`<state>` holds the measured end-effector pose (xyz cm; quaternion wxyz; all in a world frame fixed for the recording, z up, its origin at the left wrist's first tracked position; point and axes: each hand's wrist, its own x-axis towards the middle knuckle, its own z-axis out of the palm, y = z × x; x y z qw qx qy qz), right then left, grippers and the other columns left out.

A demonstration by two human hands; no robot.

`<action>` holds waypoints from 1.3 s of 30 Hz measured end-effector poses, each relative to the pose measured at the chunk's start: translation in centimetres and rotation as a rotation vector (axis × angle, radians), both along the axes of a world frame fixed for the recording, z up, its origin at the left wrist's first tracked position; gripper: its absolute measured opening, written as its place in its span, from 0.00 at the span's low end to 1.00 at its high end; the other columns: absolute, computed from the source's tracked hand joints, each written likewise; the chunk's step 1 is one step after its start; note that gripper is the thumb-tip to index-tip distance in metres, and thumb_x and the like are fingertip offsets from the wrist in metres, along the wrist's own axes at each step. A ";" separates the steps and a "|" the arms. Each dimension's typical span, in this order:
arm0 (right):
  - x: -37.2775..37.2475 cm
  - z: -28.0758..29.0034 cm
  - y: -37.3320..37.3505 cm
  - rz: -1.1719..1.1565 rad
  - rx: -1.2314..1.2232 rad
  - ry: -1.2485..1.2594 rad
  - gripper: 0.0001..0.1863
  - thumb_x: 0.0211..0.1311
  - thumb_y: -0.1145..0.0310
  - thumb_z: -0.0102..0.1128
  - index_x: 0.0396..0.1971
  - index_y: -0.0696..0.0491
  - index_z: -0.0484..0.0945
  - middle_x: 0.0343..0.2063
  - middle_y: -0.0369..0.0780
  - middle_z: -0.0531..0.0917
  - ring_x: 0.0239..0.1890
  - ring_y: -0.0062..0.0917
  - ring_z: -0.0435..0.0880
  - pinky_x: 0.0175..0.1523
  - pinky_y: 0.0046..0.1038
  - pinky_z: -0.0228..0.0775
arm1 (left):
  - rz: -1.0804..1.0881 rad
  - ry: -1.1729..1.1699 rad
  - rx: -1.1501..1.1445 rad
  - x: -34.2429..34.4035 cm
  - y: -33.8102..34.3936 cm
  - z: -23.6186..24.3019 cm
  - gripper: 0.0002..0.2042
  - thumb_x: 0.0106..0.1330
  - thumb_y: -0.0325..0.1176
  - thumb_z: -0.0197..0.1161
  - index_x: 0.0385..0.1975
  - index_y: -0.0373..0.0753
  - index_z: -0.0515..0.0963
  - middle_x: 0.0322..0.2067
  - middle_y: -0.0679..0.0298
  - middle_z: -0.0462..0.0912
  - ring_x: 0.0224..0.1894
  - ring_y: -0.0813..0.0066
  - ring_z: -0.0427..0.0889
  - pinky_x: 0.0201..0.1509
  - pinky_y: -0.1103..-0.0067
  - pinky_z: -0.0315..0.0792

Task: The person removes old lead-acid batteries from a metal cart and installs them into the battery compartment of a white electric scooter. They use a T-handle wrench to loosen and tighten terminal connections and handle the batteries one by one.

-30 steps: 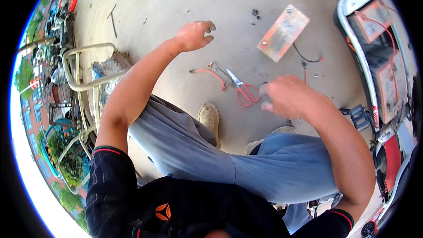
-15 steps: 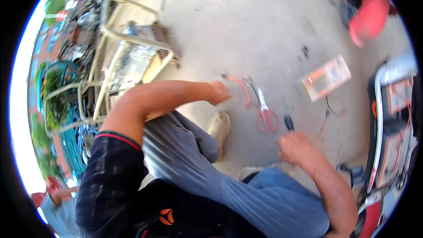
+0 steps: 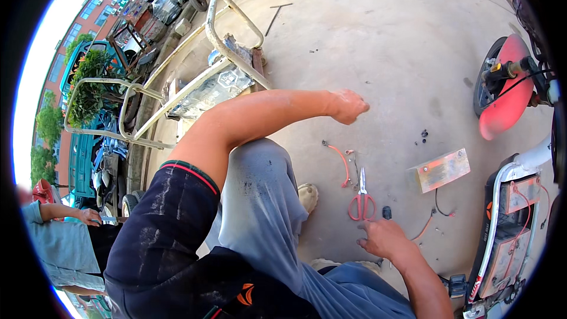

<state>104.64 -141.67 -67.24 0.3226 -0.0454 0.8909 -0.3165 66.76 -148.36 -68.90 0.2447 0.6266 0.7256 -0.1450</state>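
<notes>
My left hand (image 3: 348, 106) hangs above the concrete floor at the end of a bent arm, its fingers curled; no object shows in it. My right hand (image 3: 383, 239) is low, with forefinger and thumb apart. Its forefinger reaches close to the red handles of the scissors (image 3: 362, 201), whose blades point away from me. Just beyond its knuckles is a black-handled tool (image 3: 387, 212), partly hidden by the hand. Left of the scissors lie a red cable (image 3: 341, 162) and a thin dark wire (image 3: 356, 168). A box-shaped battery (image 3: 443, 170) with a dark lead (image 3: 438, 204) rests farther right.
At right stands an electric scooter or bike frame (image 3: 502, 224) holding more batteries (image 3: 520, 195), near a red mudguard (image 3: 511, 91). A cream metal frame (image 3: 195, 100) stands at left. Another person (image 3: 65, 242) is at far left. Small black pieces (image 3: 424, 136) lie on the floor.
My view has shifted and sharpened. My left hand has moved right and farther out, away from the red cable. My right hand has moved slightly left, its forefinger now stretched toward the scissors.
</notes>
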 end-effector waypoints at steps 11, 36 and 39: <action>-5.7 4.1 -1.5 0.084 0.097 0.244 0.12 0.63 0.63 0.64 0.40 0.54 0.86 0.39 0.46 0.91 0.45 0.41 0.91 0.50 0.44 0.78 | -0.078 0.845 -0.757 -13.3 -14.8 10.5 0.22 0.58 0.46 0.71 0.49 0.40 0.88 0.49 0.56 0.86 0.58 0.58 0.82 0.62 0.59 0.69; -10.6 -1.5 5.1 -0.322 -0.179 0.049 0.20 0.60 0.60 0.71 0.48 0.55 0.84 0.38 0.51 0.88 0.44 0.50 0.86 0.51 0.48 0.78 | 0.367 0.345 -0.403 -25.4 -29.3 2.9 0.23 0.71 0.47 0.60 0.60 0.41 0.81 0.57 0.53 0.84 0.62 0.53 0.82 0.65 0.58 0.75; -13.9 -4.9 5.5 -0.242 -0.120 -0.175 0.21 0.61 0.57 0.71 0.48 0.55 0.84 0.40 0.50 0.87 0.46 0.50 0.85 0.53 0.47 0.78 | 0.615 0.302 -0.025 -31.6 -28.7 -1.9 0.26 0.69 0.44 0.62 0.64 0.39 0.75 0.60 0.50 0.80 0.61 0.45 0.80 0.67 0.57 0.74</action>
